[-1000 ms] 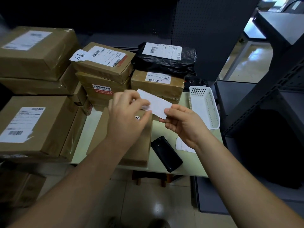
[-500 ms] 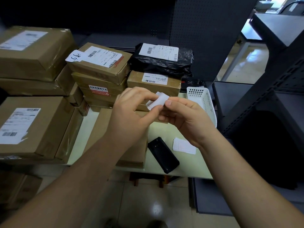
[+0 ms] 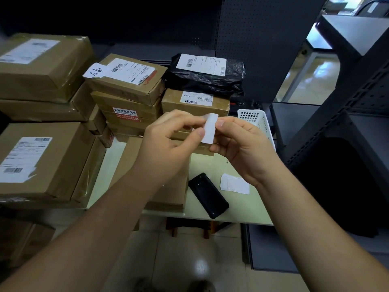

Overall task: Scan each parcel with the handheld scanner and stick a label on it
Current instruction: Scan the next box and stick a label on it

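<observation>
Here the left hand [image 3: 168, 144] and right hand [image 3: 242, 144] both pinch a blank white label [image 3: 210, 130] between thumb and forefinger, each grip closed on it, above a brown parcel [image 3: 168, 192] on the bench [image 3: 242, 207]. The black scanner [image 3: 208, 194] lies beside that parcel, near a stack of labels [image 3: 234, 184]. A red sticker [image 3: 125, 114] on a stacked box reads "此标签撕毁无效"; a handwritten tag [image 3: 94, 71] above it is hard to read. A second ago the label was spread wide between the hands; now they sit closer and it stands upright.

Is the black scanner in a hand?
No, the scanner lies on the table while the left hand and right hand pinch a label.
</observation>
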`<state>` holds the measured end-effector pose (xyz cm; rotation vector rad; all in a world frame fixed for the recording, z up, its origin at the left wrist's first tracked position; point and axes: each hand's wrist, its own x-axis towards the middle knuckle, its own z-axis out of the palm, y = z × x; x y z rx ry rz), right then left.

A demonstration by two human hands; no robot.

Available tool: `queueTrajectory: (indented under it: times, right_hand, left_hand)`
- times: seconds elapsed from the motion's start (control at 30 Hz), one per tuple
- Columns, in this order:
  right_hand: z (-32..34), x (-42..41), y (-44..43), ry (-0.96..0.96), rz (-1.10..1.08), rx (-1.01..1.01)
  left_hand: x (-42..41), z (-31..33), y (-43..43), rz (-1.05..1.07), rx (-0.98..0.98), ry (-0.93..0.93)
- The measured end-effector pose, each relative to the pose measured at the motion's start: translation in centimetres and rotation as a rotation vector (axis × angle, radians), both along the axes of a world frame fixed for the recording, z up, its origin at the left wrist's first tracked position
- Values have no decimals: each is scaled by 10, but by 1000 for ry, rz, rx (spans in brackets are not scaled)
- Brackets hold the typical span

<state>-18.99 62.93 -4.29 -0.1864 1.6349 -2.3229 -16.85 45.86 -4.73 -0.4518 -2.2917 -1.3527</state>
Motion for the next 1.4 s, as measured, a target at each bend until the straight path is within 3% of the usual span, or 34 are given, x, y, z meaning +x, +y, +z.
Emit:
queueTrajectory:
  times: [0.37, 0.6, 0.93, 1.13, 1.4]
  right_hand:
    - [6, 9, -2, -12, 9, -24]
    - [7, 14, 0, 48, 46, -53]
    - [7, 13, 1, 90, -83, -29]
    - [10, 12, 2, 82, -13, -142]
    - [14, 8, 6, 101, 18, -133]
  left_hand:
    - [9, 7, -2, 7, 0, 26]
    - [7, 6, 0, 16, -53, 151]
    - [8, 9, 7, 83, -76, 244]
    - [5, 15, 10, 80, -80, 292]
    - [-2, 14, 13, 72, -104, 351]
